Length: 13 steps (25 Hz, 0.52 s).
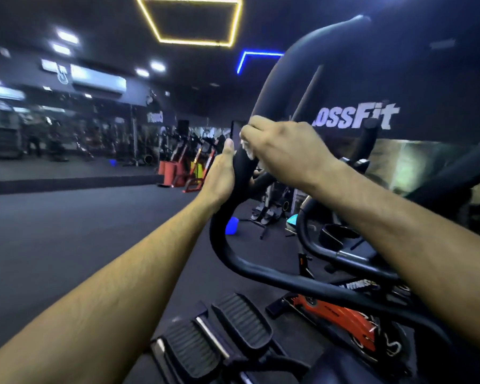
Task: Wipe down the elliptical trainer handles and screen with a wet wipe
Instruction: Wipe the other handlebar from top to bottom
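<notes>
step in hand: wiping the elliptical's curved handle (241, 167), looks like the upper grip stretch is getting done right now

right hand (286, 151): fingers curled round the handle with the wet wipe (248, 151) bunched underneath, only a bit of white pokes out at its 9 o'clock edge

left hand (222, 173): flat and open-ish, palm pressed against the handle's outer side just below the wipe, thumb pointing to 12 o'clock. Basically bracing it

how to do it well: imo keep that left palm steadying the bar so it doesn't swing, wrap the wipe all the way round and slide along the curve instead of dabbing. Refold when it dries out

how the handle looks: matte black tube, loops up toward 1 o'clock and bends down to 6 o'clock past the pedals (219, 336). Can't tell dirt or wetness in this dim light

where it is: dead centre of view, between both hands

screen: can't make it out here, so probably not wiped yet
</notes>
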Motion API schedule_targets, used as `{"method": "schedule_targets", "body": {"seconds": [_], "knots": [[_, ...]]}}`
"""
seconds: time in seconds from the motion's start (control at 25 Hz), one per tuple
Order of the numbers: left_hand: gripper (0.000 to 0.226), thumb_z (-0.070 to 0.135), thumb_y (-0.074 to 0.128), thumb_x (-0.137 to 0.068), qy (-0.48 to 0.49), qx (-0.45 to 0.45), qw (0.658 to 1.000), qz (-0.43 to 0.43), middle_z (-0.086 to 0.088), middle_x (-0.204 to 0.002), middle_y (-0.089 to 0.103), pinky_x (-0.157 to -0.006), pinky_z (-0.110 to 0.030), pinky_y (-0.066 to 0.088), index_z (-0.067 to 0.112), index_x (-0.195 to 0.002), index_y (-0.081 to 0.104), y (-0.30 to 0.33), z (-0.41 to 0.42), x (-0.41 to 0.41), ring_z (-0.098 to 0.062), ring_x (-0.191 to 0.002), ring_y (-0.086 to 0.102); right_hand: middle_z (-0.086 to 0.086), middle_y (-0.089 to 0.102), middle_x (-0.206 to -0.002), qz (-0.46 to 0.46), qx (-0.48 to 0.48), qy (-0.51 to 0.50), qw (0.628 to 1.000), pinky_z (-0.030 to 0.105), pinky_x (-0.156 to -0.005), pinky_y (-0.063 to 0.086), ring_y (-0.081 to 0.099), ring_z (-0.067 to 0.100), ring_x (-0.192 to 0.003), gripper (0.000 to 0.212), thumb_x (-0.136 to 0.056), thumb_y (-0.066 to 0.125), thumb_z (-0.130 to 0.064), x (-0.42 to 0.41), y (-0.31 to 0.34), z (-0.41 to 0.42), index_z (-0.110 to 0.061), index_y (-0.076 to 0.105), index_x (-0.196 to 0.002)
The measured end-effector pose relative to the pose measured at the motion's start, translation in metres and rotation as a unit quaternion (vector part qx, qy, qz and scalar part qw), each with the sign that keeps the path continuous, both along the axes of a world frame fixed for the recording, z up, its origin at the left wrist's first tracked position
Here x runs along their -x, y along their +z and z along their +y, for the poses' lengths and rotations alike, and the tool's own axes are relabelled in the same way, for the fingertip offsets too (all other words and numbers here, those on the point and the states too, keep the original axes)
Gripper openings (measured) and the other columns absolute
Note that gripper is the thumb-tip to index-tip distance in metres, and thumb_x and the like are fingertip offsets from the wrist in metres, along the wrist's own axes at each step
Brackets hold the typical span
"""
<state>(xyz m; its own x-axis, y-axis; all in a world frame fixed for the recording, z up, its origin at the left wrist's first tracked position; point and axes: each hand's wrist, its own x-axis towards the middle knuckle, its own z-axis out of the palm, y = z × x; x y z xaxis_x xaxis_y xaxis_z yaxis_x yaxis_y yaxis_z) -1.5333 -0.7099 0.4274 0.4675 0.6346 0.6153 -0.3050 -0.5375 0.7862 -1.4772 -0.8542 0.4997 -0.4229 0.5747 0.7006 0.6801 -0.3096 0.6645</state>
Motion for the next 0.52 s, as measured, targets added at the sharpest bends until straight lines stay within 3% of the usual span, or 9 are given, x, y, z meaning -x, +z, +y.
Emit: {"method": "schedule_targets", "body": {"seconds": [0.08,0.16,0.24,0.32,0.4,0.52], "knots": [[0.082,0.053,0.017,-0.113,-0.049,0.049,0.997,-0.016,-0.011,-0.071,0.075,-0.077,-0.031,0.056,0.006,-0.082,0.077,0.008,-0.005,0.003,-0.02,-0.068,0.071,0.004,0.061,-0.083,0.025,-0.08,0.059,0.995,0.026,-0.045,0.022,0.062,0.032,-0.053,0.004,-0.088,0.062,-0.018,-0.005,0.023,-0.011,-0.016,0.064,-0.089],[0.089,0.061,0.013,-0.109,-0.1,0.082,0.991,-0.046,-0.021,-0.081,0.075,-0.071,-0.032,0.056,-0.005,-0.103,0.072,0.02,-0.009,0.005,-0.027,-0.072,0.069,0.003,0.06,-0.08,0.053,-0.153,0.096,0.982,0.025,-0.045,0.024,0.062,0.031,-0.052,0.007,-0.094,0.063,-0.022,-0.011,0.036,-0.013,-0.017,0.064,-0.088],[0.091,0.065,0.012,-0.107,-0.117,0.108,0.983,-0.09,-0.028,-0.098,0.071,-0.075,-0.033,0.057,-0.007,-0.115,0.068,0.031,-0.02,0.0,-0.032,-0.086,0.069,0.002,0.059,-0.079,0.064,-0.137,0.106,0.983,0.025,-0.043,0.025,0.062,0.03,-0.049,0.006,-0.093,0.064,-0.019,-0.016,0.024,-0.003,-0.018,0.062,-0.087],[0.075,0.061,0.024,-0.11,-0.059,0.126,0.981,-0.135,-0.019,-0.097,0.075,-0.084,-0.037,0.059,0.002,-0.104,0.071,0.035,-0.03,-0.009,-0.026,-0.091,0.073,0.001,0.058,-0.075,0.041,-0.082,0.135,0.987,0.025,-0.043,0.022,0.062,0.029,-0.044,0.011,-0.084,0.072,-0.013,-0.018,0.008,0.003,-0.017,0.062,-0.082],[0.067,0.055,0.029,-0.112,0.018,0.128,0.98,-0.154,-0.01,-0.075,0.072,-0.07,-0.035,0.057,0.01,-0.082,0.07,0.034,-0.035,-0.014,-0.021,-0.069,0.071,0.001,0.059,-0.075,0.003,-0.061,0.188,0.98,0.025,-0.044,0.022,0.062,0.027,-0.046,0.009,-0.084,0.071,-0.013,-0.027,0.018,0.0,-0.017,0.063,-0.081],[0.089,0.07,0.02,-0.105,0.041,0.096,0.987,-0.119,-0.025,-0.072,0.062,-0.057,-0.033,0.045,0.003,-0.078,0.073,0.028,-0.03,-0.015,-0.028,-0.054,0.054,0.002,0.062,-0.085,0.022,-0.146,0.219,0.965,0.025,-0.045,0.028,0.064,0.027,-0.056,0.009,-0.094,0.058,-0.02,-0.04,0.061,-0.013,-0.018,0.066,-0.089]]}}
